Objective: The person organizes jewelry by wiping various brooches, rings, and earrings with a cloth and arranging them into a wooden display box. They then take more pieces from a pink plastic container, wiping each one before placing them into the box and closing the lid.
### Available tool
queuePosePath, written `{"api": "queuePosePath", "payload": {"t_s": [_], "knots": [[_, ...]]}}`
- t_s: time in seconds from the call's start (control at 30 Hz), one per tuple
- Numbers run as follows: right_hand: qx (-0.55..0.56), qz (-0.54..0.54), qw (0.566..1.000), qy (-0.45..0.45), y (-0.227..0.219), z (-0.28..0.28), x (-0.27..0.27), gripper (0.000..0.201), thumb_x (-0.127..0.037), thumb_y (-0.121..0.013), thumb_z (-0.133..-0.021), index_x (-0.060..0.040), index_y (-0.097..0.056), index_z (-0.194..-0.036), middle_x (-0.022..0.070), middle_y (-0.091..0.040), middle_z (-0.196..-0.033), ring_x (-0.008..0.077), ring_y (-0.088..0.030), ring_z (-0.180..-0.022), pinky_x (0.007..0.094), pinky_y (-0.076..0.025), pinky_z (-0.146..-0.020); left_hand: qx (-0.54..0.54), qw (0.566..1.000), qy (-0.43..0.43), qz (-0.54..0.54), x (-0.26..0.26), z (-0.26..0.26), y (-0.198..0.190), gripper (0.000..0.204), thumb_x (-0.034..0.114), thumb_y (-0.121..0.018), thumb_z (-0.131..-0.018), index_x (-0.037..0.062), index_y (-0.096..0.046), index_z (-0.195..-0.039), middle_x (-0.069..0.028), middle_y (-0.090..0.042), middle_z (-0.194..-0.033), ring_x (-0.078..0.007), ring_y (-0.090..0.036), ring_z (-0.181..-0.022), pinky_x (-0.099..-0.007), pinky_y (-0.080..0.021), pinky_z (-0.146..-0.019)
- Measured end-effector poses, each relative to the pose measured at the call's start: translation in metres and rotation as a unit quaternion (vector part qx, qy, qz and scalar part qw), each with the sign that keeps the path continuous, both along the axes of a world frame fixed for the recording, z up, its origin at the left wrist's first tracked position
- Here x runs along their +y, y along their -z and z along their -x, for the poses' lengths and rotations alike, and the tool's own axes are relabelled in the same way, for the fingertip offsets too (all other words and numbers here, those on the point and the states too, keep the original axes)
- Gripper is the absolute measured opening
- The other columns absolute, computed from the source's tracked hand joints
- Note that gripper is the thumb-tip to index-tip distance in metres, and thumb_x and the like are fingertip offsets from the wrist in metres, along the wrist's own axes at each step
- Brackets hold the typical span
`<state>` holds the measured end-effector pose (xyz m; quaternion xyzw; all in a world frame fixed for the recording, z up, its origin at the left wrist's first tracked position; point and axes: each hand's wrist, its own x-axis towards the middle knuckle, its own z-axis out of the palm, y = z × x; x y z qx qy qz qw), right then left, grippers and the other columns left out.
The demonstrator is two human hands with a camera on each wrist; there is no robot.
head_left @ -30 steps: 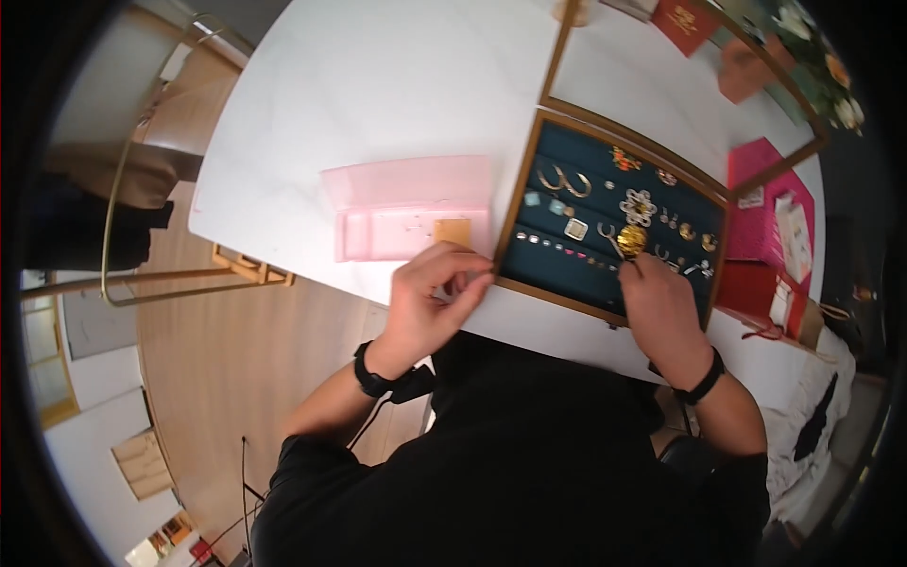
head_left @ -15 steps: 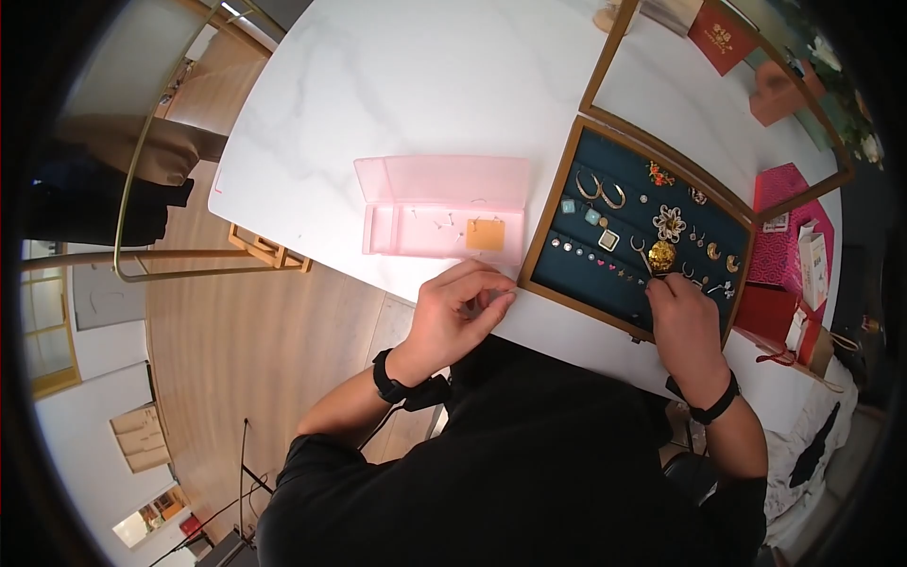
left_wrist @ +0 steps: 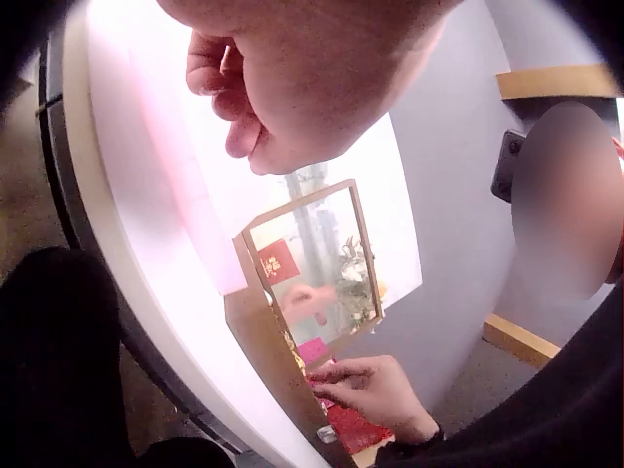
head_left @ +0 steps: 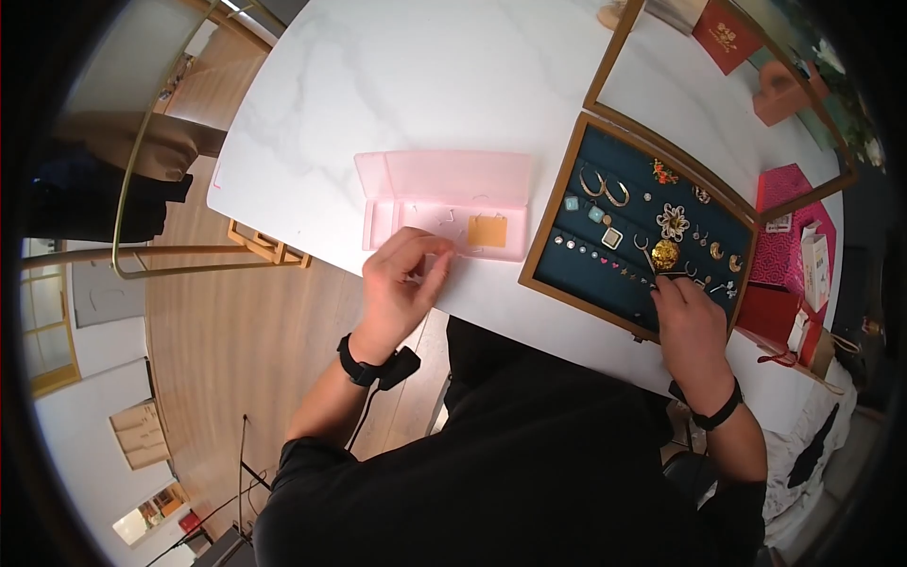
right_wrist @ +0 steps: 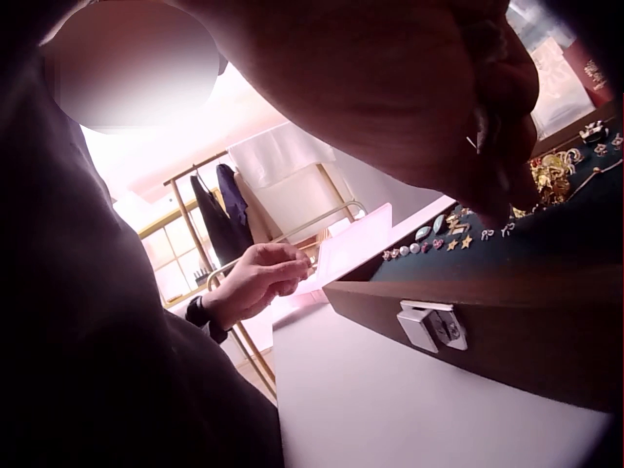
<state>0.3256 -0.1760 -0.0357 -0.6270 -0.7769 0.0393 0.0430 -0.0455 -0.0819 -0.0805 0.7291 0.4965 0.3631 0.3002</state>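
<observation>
The wooden jewellery case (head_left: 578, 276) has a dark green lining (head_left: 614, 283) with rows of earrings, rings and brooches. My right hand (head_left: 693, 333) is over its front part, fingertips pinching a small thin piece beside a round gold ornament (head_left: 665, 253); a thin bright pin (right_wrist: 472, 143) shows among the fingers in the right wrist view. My left hand (head_left: 404, 288), fingers bent and thumb near the index finger, is at the front edge of the pink box (head_left: 378, 227). Whether it holds something tiny cannot be seen. Small pins and an orange card (head_left: 487, 231) lie in that box.
The case's framed glass lid (head_left: 609, 66) stands raised behind it. To the right are a pink patterned bag (head_left: 775, 194), a red box (head_left: 767, 312) and a white packet (head_left: 814, 265). A red booklet (head_left: 727, 42) and flowers lie beyond the lid.
My left hand has moved left from the case's corner to the front of the pink box. My right hand stays over the case. The head view has shifted.
</observation>
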Motion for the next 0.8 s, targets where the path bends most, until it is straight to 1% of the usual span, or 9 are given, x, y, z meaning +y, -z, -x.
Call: {"api": "queuePosePath", "payload": {"t_s": [0.1, 0.13, 0.17, 0.27, 0.33, 0.37, 0.63, 0.7, 0.8], "knots": [[0.023, -0.021, 0.999, -0.004, -0.011, 0.006, -0.001, 0.016, -0.005, -0.073, -0.097, 0.0021, -0.072, -0.112, 0.0133, -0.066, -0.095, 0.0316, -0.072, -0.087, 0.041, -0.059, -0.073, 0.055, 0.995, -0.021, -0.075, 0.013, 0.009, 0.001, 0.009, -0.004, -0.079, -0.094, 0.0021, -0.079, -0.102, -0.0049, -0.073, -0.094, -0.011, -0.059, -0.069, -0.0255, -0.05, -0.063], [0.039, -0.034, 0.999, -0.011, -0.015, 0.009, -0.001, 0.016, -0.005, -0.074, -0.097, 0.0016, -0.071, -0.112, 0.0132, -0.065, -0.095, 0.0318, -0.072, -0.087, 0.041, -0.058, -0.072, 0.096, 0.991, -0.014, -0.094, 0.018, 0.011, -0.003, 0.014, -0.004, -0.08, -0.089, 0.0036, -0.08, -0.101, -0.0079, -0.075, -0.095, -0.023, -0.072, -0.075, -0.0331, -0.058, -0.064], [0.039, -0.033, 0.999, -0.013, -0.019, 0.013, -0.001, 0.016, -0.005, -0.074, -0.097, 0.0016, -0.071, -0.112, 0.0132, -0.065, -0.095, 0.0318, -0.072, -0.087, 0.041, -0.058, -0.072, 0.096, 0.991, -0.016, -0.093, 0.024, 0.011, -0.003, 0.014, -0.004, -0.08, -0.089, 0.0036, -0.08, -0.101, -0.0079, -0.075, -0.095, -0.023, -0.072, -0.075, -0.0331, -0.058, -0.064], [0.081, -0.038, 0.995, -0.049, -0.024, 0.027, 0.002, 0.016, -0.003, -0.074, -0.095, 0.0013, -0.071, -0.11, 0.0126, -0.065, -0.095, 0.0306, -0.071, -0.086, 0.04, -0.058, -0.069, 0.197, 0.962, 0.075, -0.173, 0.038, 0.003, -0.004, 0.017, 0.002, -0.079, -0.083, 0.0045, -0.08, -0.099, -0.0076, -0.072, -0.091, -0.0274, -0.074, -0.081, -0.038, -0.06, -0.069], [0.131, -0.055, 0.985, -0.097, -0.022, 0.035, 0.005, 0.017, -0.002, -0.075, -0.094, 0.0014, -0.071, -0.11, 0.0112, -0.064, -0.094, 0.0284, -0.07, -0.083, 0.0378, -0.057, -0.066, 0.219, 0.953, 0.1, -0.183, 0.044, -0.006, -0.001, 0.019, 0.001, -0.079, -0.082, 0.0045, -0.08, -0.101, -0.0075, -0.072, -0.093, -0.0273, -0.074, -0.08, -0.038, -0.059, -0.068], [0.131, -0.056, 0.985, -0.097, -0.021, 0.038, 0.006, 0.017, -0.002, -0.075, -0.094, 0.0014, -0.071, -0.11, 0.0112, -0.064, -0.094, 0.0284, -0.07, -0.083, 0.0378, -0.057, -0.066, 0.24, 0.943, 0.126, -0.193, 0.048, -0.01, 0.002, 0.021, 0.001, -0.079, -0.082, 0.0046, -0.08, -0.103, -0.0074, -0.073, -0.095, -0.0272, -0.073, -0.079, -0.038, -0.059, -0.067], [0.161, -0.036, 0.98, -0.115, -0.018, 0.046, 0.003, 0.017, -0.001, -0.077, -0.094, 0.002, -0.07, -0.11, 0.0097, -0.062, -0.092, 0.025, -0.068, -0.079, 0.0358, -0.056, -0.063, 0.302, 0.92, 0.148, -0.204, 0.058, -0.019, 0.006, 0.024, 0.004, -0.073, -0.08, 0.0066, -0.081, -0.103, -0.0059, -0.072, -0.095, -0.0253, -0.074, -0.08, -0.036, -0.06, -0.069], [0.161, -0.032, 0.98, -0.116, -0.018, 0.046, 0.003, 0.016, -0.002, -0.077, -0.095, 0.002, -0.071, -0.109, 0.0096, -0.062, -0.091, 0.0249, -0.068, -0.079, 0.0359, -0.056, -0.063, 0.279, 0.913, 0.159, -0.253, 0.058, -0.02, 0.007, 0.016, 0.004, -0.072, -0.077, 0.0018, -0.073, -0.093, -0.008, -0.064, -0.086, -0.0241, -0.07, -0.08, -0.0373, -0.058, -0.068], [0.167, -0.025, 0.978, -0.12, -0.017, 0.048, 0.005, 0.016, -0.002, -0.077, -0.095, 0.0022, -0.071, -0.109, 0.0096, -0.062, -0.091, 0.0249, -0.068, -0.08, 0.036, -0.056, -0.063, 0.287, 0.905, 0.161, -0.269, 0.058, -0.02, 0.01, 0.016, 0.005, -0.072, -0.076, 0.0019, -0.073, -0.092, -0.0077, -0.063, -0.085, -0.0234, -0.069, -0.08, -0.0366, -0.058, -0.067]]}}
